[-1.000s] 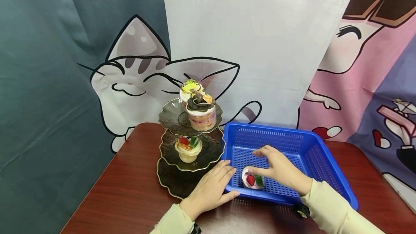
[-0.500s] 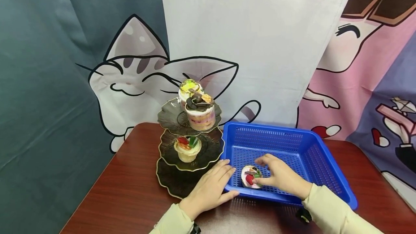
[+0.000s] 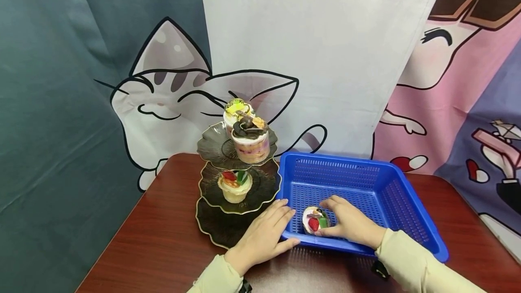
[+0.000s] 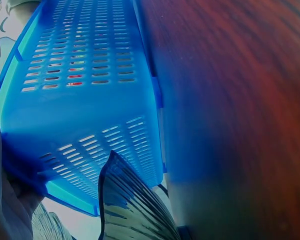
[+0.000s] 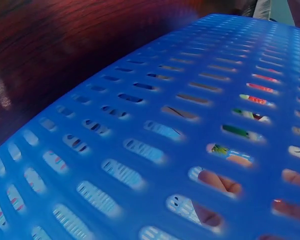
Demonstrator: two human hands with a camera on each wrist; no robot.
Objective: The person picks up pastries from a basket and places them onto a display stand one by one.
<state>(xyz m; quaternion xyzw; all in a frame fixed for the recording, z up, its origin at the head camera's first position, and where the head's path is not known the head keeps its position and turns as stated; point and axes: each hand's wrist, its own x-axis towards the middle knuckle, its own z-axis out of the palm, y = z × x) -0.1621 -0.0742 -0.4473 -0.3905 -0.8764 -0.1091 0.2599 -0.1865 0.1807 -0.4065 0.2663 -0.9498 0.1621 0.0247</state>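
Observation:
In the head view a small cream-topped cake (image 3: 312,220), with a red berry and a green piece on top, sits in the front left corner of the blue plastic basket (image 3: 338,161). My right hand (image 3: 352,223) reaches in from the right; its thumb and fingers curve round the cake's right side. Through the slots in the right wrist view, bits of the cake's red topping (image 5: 260,87) and parts of fingers (image 5: 217,181) show. My left hand (image 3: 262,234) rests on the basket's left front rim, fingers straight. The cake's lower part is hidden in the basket.
Left of the basket stands a dark tiered tray (image 3: 207,148) with gold scalloped edges. A layered dessert cup (image 3: 252,148) and a yellow-topped one (image 3: 237,111) share its top tier; a fruit tart (image 3: 235,189) sits below. Everything stands on a reddish-brown wooden table (image 3: 138,238).
My right hand has come down and settled at the cake's right side; its thumb has moved off the topping to the near right edge. The left hand stays on the rim.

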